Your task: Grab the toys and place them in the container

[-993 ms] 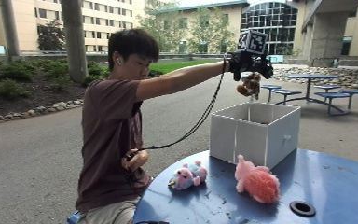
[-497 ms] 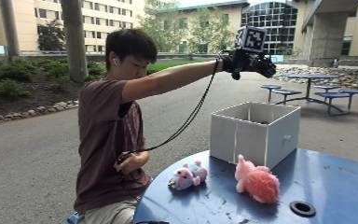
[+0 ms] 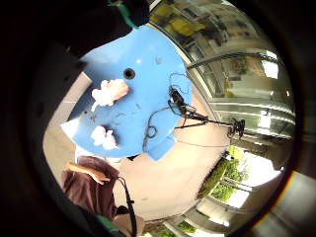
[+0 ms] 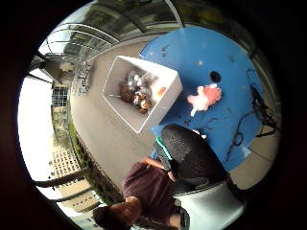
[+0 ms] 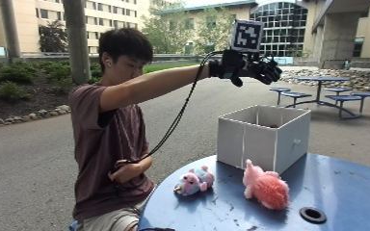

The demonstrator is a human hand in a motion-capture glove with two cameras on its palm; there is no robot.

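Gone from the black-gloved right hand (image 5: 252,70) is the brown toy it held a second ago; its fingers now hang relaxed and spread, holding nothing, high above the white square box container (image 5: 264,137). From the outside view the box's contents are hidden by its walls; the thumb-side palm view shows several small plush toys (image 4: 138,91) inside, too small to tell apart. On the round blue metal table (image 5: 339,187), the fluffy pink plush toy (image 5: 265,186) lies at 6 o'clock of the box, the pale pink-and-blue plush toy (image 5: 194,181) at 8 o'clock, both well below the hand.
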